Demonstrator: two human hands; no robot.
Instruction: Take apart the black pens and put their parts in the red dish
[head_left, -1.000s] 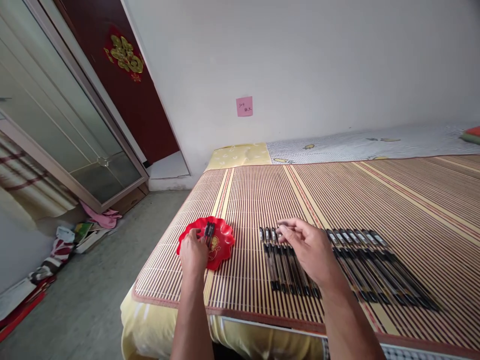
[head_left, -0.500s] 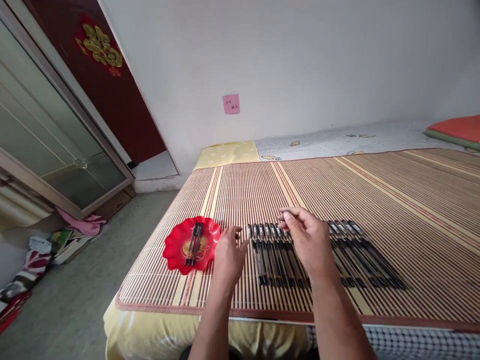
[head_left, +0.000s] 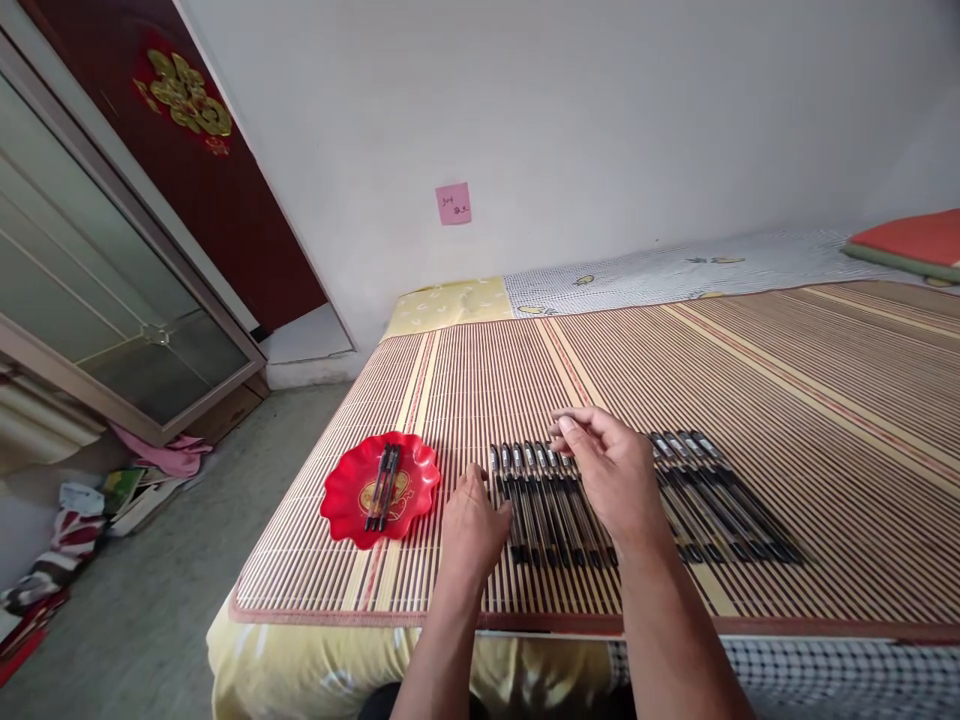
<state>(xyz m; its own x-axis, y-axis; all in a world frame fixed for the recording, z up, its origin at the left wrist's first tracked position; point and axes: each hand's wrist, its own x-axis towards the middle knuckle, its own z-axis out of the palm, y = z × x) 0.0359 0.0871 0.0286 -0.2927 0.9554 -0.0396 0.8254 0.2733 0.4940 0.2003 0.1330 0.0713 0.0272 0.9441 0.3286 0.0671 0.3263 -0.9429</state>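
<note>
My left hand (head_left: 474, 525) is low over the bamboo mat, between the red plate and the left end of a row of pens (head_left: 551, 515). Its thumb and fingers are apart, with no pen visible in them; the fingertips are partly hidden. The pens are black-capped with clear barrels and lie side by side. Over the row hovers my right hand (head_left: 615, 470), fingers loosely curled and slightly spread, holding nothing that I can see. It covers part of the row. On the scalloped red plate (head_left: 341, 500) lie a few similar pens (head_left: 383, 488) together.
The striped bamboo mat (head_left: 487, 380) covers a bed with patterned bedding (head_left: 615, 275). A red and green folded item (head_left: 911, 245) sits at the far right. A pink note (head_left: 453, 203) is on the wall. Clothes and books (head_left: 135, 490) lie on the floor at left.
My left hand has moved right, away from the plate and toward the left end of the pen row. My right hand stays over the row. The view has shifted slightly.
</note>
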